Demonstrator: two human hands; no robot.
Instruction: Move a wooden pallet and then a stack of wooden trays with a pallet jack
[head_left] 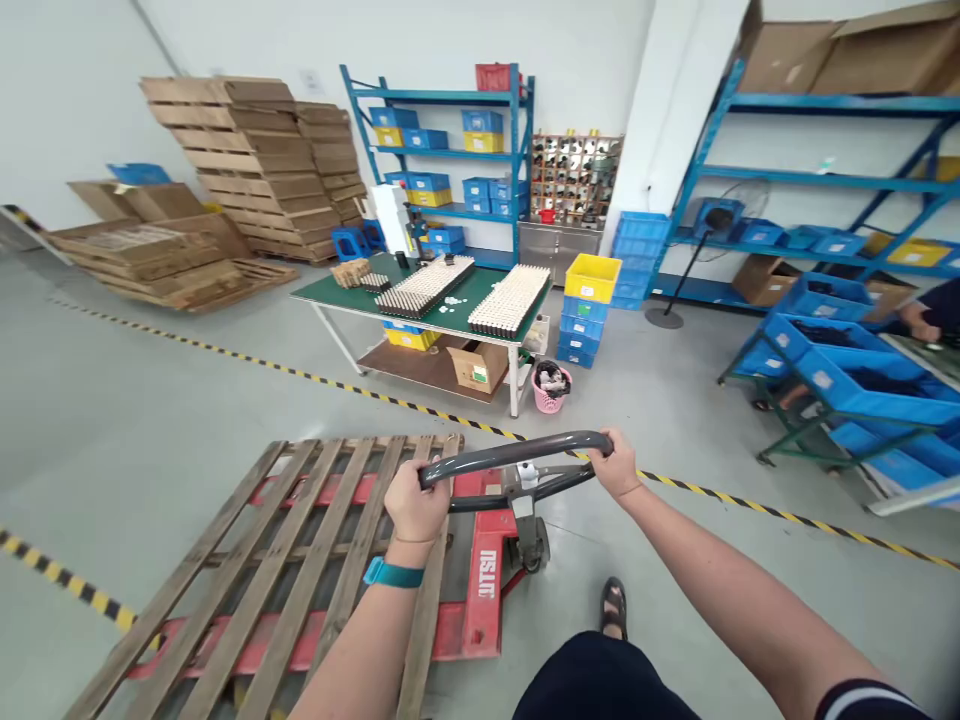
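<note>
Both hands grip the dark looped handle [517, 455] of a red pallet jack [486, 570]. My left hand [417, 502], with a teal band on its wrist, is closed round the handle's left end. Closed round the right end is my right hand [616, 464]. The jack's red forks lie under a slatted wooden pallet [300, 540] at the lower left, with nothing stacked on its slats. Below the handle, the jack's steering column and wheel stand on the grey floor.
A green-topped table [450, 312] with rows of small parts stands ahead, a pink basket [550, 390] and stacked crates [581, 320] beside it. Stacked pallets [255, 170] rise back left. Blue bins [870, 385] on a cart and a person's hand [921, 322] are at right.
</note>
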